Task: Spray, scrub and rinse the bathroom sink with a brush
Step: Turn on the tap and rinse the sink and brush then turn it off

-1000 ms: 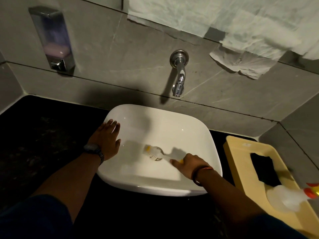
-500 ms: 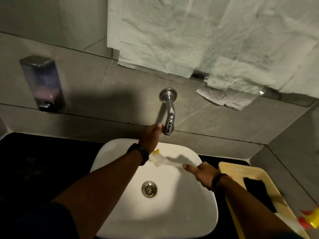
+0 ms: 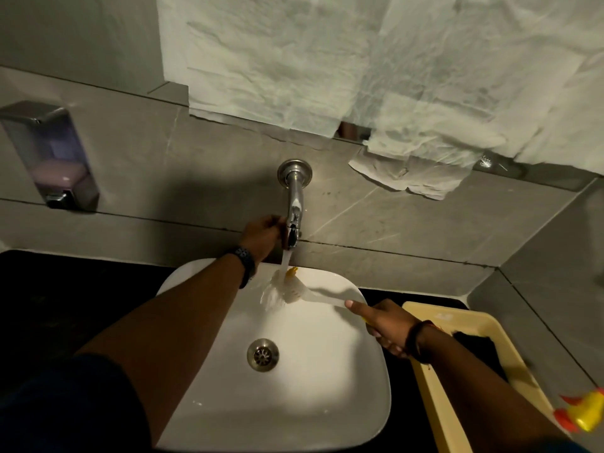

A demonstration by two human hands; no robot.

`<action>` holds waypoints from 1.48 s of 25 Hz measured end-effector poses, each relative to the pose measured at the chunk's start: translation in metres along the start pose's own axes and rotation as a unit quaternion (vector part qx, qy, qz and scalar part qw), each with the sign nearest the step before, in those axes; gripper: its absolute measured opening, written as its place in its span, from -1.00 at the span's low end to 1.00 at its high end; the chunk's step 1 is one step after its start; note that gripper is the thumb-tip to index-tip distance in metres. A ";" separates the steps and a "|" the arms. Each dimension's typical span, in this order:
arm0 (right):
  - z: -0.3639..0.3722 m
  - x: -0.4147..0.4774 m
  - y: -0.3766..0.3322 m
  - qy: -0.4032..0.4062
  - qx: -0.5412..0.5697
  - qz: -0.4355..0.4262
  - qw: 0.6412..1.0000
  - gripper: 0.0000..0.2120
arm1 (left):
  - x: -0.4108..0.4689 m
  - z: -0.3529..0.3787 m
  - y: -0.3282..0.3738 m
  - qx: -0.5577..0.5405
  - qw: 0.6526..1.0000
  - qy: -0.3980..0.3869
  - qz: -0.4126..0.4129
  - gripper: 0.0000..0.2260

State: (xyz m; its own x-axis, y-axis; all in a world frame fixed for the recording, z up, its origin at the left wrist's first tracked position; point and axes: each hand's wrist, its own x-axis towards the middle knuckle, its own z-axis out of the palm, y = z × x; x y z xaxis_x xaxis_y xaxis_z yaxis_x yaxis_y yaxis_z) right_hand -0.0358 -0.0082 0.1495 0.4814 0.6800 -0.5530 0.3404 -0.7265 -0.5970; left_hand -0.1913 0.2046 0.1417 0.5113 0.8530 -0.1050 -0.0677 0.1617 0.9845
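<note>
Sink (image 3: 376, 403): white basin sitting on a dark counter (image 3: 58, 305), directly below the camera; metal drain (image 3: 262, 355) at its centre; the bowl is looking wet and free of foam, so the rinse is judged to be under way.

Right hand (image 3: 384, 325): closing around the handle end of the brush (image 3: 291, 291), forefinger lying along the shaft, probably to steer the head. It is holding the brush head out over the far part of the basin, under the running stream, most likely so the bristles are washing clean while water is spilling into the bowl.

Left hand (image 3: 263, 235): reaching up to the wall tap (image 3: 294, 204), fingers gripping its lever beside the spout, seemingly to control the flow. A dark watch is showing on that wrist.

Yellow tray (image 3: 434, 393): standing on the counter just right of the sink, holding a dark cloth (image 3: 477, 351); a spray bottle nozzle (image 3: 585, 413), yellow and red, is lying at its near right edge, within easy reach.

Room: grey tiled wall behind; soap dispenser (image 3: 49, 155) mounted at left; crumpled white paper sheets (image 3: 359, 60) covering the mirror area above the tap. Lighting is dim.
</note>
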 end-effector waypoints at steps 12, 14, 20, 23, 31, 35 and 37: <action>-0.009 -0.023 -0.021 0.219 -0.455 -0.223 0.834 -0.40 | -0.024 0.004 0.026 0.147 0.989 0.017 0.030 -0.74; -0.007 -0.025 -0.024 0.220 -0.465 -0.224 0.828 -0.40 | -0.025 0.005 0.025 0.145 0.989 0.022 0.027 -0.73; 0.003 -0.025 -0.035 0.053 -0.059 -0.013 0.997 -0.49 | -0.022 0.005 0.022 0.164 0.986 0.030 0.028 -0.74; -0.003 -0.029 -0.030 -0.034 0.007 0.100 0.994 -0.46 | -0.022 0.005 0.022 0.176 0.983 0.025 0.041 -0.73; 0.008 -0.024 -0.018 0.188 -0.316 -0.167 0.915 -0.44 | -0.022 0.004 0.021 0.165 0.985 0.022 0.044 -0.72; 0.012 -0.020 -0.015 0.243 -0.401 -0.207 0.859 -0.45 | -0.022 0.004 0.020 0.164 0.985 0.022 0.048 -0.73; 0.013 -0.020 -0.017 0.215 -0.311 -0.169 0.910 -0.43 | -0.022 0.003 0.020 0.173 0.984 0.024 0.044 -0.74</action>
State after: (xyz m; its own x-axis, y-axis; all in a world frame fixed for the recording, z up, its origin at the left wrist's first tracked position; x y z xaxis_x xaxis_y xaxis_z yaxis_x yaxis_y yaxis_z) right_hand -0.0618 -0.0082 0.1639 0.4905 0.8705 -0.0400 0.8550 -0.4896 -0.1712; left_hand -0.2010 0.1875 0.1640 0.4748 0.8800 -0.0162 0.1896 -0.0843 0.9782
